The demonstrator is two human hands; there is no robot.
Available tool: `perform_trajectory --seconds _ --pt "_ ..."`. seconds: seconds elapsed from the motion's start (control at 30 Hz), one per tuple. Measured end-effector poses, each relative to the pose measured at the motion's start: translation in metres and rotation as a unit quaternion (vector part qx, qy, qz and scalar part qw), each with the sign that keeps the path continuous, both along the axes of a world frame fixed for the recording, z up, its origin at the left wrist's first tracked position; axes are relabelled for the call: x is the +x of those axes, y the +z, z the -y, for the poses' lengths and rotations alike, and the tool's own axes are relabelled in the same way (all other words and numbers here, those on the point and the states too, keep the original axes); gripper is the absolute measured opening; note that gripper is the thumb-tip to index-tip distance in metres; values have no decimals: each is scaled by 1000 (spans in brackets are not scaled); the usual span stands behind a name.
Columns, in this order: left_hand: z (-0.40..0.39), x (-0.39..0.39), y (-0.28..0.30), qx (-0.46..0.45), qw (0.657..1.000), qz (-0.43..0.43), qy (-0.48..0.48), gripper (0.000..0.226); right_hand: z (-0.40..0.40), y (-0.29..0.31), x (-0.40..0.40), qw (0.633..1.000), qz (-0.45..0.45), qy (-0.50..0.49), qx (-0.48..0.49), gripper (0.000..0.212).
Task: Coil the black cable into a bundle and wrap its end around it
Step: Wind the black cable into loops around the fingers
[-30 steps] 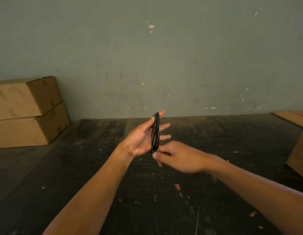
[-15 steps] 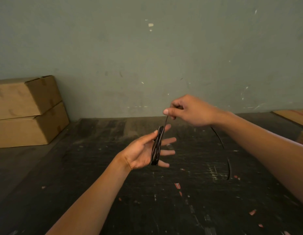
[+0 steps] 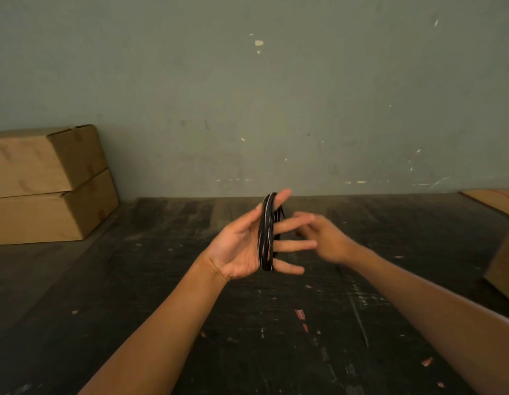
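Note:
The black cable (image 3: 266, 238) is wound in several glossy loops around the fingers of my left hand (image 3: 239, 246). That hand is held palm up above the dark table (image 3: 190, 323), with its fingers spread. My right hand (image 3: 327, 240) is blurred with motion, just right of and behind the coil. Its fingers reach toward the loose strand that runs off the top of the coil. The very end of the cable is hidden behind my left fingers.
Two stacked cardboard boxes (image 3: 42, 183) stand at the back left against the grey-green wall. Another box (image 3: 503, 263) sits at the right edge, with flat cardboard (image 3: 492, 199) behind it. Small red scraps (image 3: 300, 313) lie on the table.
My right hand has dropped from above the coil to beside it on the right, carrying the cable's free part around my left fingers. The coil looks thicker. My left hand has barely moved.

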State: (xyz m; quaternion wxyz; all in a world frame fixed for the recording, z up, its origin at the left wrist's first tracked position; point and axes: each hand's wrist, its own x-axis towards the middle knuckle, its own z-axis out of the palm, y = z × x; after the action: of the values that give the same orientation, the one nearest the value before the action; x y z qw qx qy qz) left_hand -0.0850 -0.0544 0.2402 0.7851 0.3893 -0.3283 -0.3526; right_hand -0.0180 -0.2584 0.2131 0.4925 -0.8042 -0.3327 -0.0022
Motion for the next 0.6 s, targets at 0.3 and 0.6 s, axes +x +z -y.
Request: perform_trajectory --seconds 0.3,0.6 --pt "-7 13 23 -15 998 9 58 45 -25 -75 -34 988 -148 -13 -30 33" --pt "-10 36 2 33 990 -29 134 50 -49 -29 -91 973 -19 40 -228 32"
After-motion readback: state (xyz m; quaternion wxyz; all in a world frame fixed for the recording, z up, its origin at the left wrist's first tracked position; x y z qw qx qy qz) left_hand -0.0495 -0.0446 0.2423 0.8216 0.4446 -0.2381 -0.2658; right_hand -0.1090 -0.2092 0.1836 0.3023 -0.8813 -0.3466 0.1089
